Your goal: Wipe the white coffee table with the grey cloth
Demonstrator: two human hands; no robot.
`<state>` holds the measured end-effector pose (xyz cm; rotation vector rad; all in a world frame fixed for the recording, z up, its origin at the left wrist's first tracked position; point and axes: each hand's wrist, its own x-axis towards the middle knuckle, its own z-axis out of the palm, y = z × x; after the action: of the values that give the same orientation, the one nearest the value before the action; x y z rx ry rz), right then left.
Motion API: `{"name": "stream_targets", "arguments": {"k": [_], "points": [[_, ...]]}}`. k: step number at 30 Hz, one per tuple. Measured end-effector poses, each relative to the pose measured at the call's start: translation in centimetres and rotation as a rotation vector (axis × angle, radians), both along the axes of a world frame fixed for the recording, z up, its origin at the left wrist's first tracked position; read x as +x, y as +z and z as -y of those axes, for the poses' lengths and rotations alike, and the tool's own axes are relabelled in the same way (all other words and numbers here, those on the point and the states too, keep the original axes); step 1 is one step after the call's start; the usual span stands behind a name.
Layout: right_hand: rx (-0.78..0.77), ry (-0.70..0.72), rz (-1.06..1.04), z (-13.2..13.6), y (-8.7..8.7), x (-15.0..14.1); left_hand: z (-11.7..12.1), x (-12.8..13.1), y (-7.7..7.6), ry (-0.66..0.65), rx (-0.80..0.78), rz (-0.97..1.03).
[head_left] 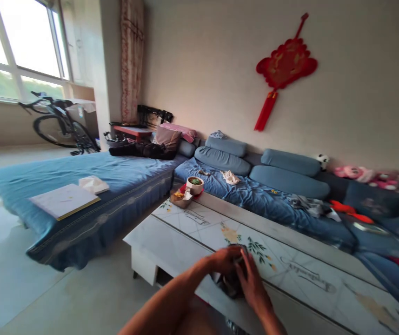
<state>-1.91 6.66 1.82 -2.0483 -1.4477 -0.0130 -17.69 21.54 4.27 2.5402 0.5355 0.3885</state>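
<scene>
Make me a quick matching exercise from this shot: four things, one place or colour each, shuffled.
Things:
1. dark object
2. flowerpot
3. bicycle
4. wall hanging

Places and colours:
A. near the window
B. red, with a tassel
C. held between the left hand and the right hand
D. white, with a green plant in it

Right pairs: 1-C, 2-D, 3-A, 4-B
</scene>
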Motion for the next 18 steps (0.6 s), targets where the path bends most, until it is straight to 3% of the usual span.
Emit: {"name": "stream_targets", "arguments": {"k": [2, 4, 7, 9, 11, 13, 14, 16, 18], "points": [[-0.137, -0.068, 0.099, -2.9, -1.2, -1.2, -3.0, -4.7, 0.8, 0.164, 0.035, -0.004], [-0.222, -0.049, 0.193, -5.0, -1.5, -2.9, -6.2, -10.1, 0.4, 0.349, 0.065, -0.038], [-0.252, 0.235, 0.199, -6.7, -0.9, -6.1, -9.6, -16.1, -2.0, 0.559, 0.102, -0.093], [-0.249, 0.454, 0.167, -6.8, -0.8, -7.9, -10.7, -17.6, -3.9, 0.639, 0.168, -0.137], [-0.209, 0.607, 0.161, -5.7, -1.8, -7.6, -11.3, -17.9, -5.5, 0.65, 0.232, -0.189], [-0.13, 0.636, 0.196, -3.0, -3.7, -3.9, -11.8, -18.0, -6.6, 0.575, 0.263, -0.216], [-0.072, 0.575, 0.226, -1.1, -4.5, -0.7, -12.0, -18.2, -7.1, 0.529, 0.274, -0.214], [0.051, 0.32, 0.294, 3.4, -4.9, 7.8, -12.3, -18.6, -7.7, 0.468, 0.306, -0.187], [0.119, 0.029, 0.363, 7.7, -2.9, 17.0, -12.3, -19.0, -8.2, 0.473, 0.33, -0.153]]}}
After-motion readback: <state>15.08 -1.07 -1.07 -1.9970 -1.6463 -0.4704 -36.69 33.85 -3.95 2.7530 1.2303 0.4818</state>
